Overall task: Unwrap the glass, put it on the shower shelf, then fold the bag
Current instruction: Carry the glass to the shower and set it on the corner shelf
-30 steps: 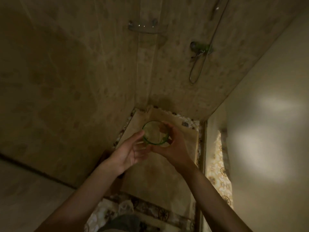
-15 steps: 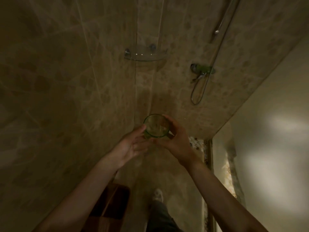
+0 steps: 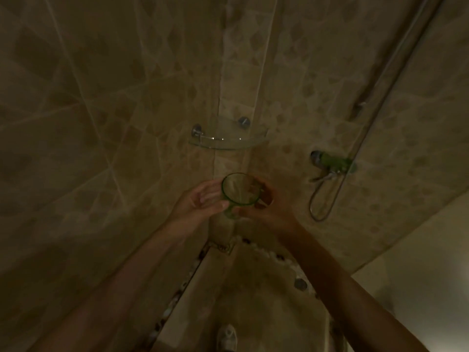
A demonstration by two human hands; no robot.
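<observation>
The glass, green-tinted and bare of wrapping, is held upright in the air between both hands, its open rim facing the camera. The right hand grips it, fingers curled round the far side and thumb across the near lower wall. The left hand lies against its left side with fingers loosely spread and the thumb tip touching the glass near its base; it steadies more than it grasps. Both bare forearms reach in from the bottom edge.

The shelf, a clear corner shelf on two round metal mounts, is fixed where the tiled walls meet, above the glass and apart from it. To the right, on the wall, sits the tap with a greenish body, and the hose loops down beneath it. Below the hands the floor shows a pebble border. A shoe is at the bottom edge. The light is dim.
</observation>
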